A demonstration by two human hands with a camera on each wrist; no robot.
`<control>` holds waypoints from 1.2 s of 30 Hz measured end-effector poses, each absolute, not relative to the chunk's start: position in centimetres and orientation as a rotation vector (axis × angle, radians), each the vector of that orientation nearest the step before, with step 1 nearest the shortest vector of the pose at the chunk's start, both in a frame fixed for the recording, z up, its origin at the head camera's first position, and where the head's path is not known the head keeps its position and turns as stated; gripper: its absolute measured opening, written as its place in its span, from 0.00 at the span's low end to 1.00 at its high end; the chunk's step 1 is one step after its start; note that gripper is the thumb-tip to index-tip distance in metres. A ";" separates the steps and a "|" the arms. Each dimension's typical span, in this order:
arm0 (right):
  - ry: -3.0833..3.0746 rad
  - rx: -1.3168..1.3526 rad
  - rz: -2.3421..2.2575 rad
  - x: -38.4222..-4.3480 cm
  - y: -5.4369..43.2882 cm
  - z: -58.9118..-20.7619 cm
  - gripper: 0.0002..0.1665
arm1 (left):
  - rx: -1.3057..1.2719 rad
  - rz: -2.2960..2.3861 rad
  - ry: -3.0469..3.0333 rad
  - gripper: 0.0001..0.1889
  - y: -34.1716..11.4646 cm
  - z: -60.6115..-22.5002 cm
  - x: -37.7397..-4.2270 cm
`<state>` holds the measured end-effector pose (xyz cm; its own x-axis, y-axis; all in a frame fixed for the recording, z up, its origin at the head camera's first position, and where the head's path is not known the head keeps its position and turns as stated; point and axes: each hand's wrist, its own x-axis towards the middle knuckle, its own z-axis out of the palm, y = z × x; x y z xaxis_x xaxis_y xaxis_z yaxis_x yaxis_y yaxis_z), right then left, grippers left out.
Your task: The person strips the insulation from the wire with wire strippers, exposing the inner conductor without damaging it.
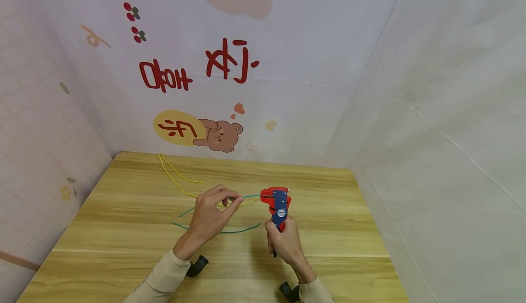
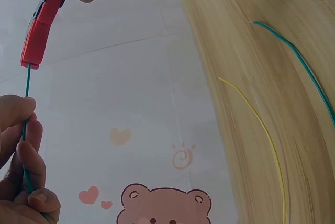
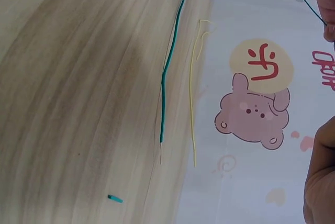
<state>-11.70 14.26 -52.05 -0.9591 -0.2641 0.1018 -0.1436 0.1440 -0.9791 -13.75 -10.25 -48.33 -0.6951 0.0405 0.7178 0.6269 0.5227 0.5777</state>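
Head: left hand (image 1: 214,212) pinches a green wire (image 1: 251,196) between thumb and fingers; right hand (image 1: 285,242) wraps the handles of a red-and-blue wire stripper (image 1: 281,204) above the worktop (image 1: 333,234). Held wire runs to the stripper's red nose. A second green wire (image 1: 240,231) lies on the worktop, nearer the person; a yellow wire (image 1: 176,184) lies farther off, doubled back.

Left wrist: shows the held wire meeting the red nose and also passing along the left hand's lower fingers. Cannot tell whether the jaws clamp it.

Right wrist: stripper outside this view. Seen clearly only here: the second green wire's bare copper end (image 3: 160,154) and, near it, a short piece of green insulation (image 3: 115,199).
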 end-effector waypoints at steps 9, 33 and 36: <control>2.305 -0.414 -1.957 -11.6 14.2 -51.8 0.17 | -0.540 -1.178 -2.105 0.06 -10.4 -48.2 -13.8; 2.303 -0.417 -1.952 -11.7 14.2 -51.8 0.17 | -0.534 -1.172 -2.090 0.08 -10.5 -48.1 -13.7; 2.299 -0.421 -1.953 -11.6 14.2 -51.7 0.17 | -0.528 -1.171 -2.105 0.07 -10.6 -48.0 -13.7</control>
<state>-11.64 14.22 -51.70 -0.9573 -0.2697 0.1044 -0.1466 0.1414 -0.9790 -13.68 -10.59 -48.03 -0.6988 0.0287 0.7148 0.6223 0.5172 0.5876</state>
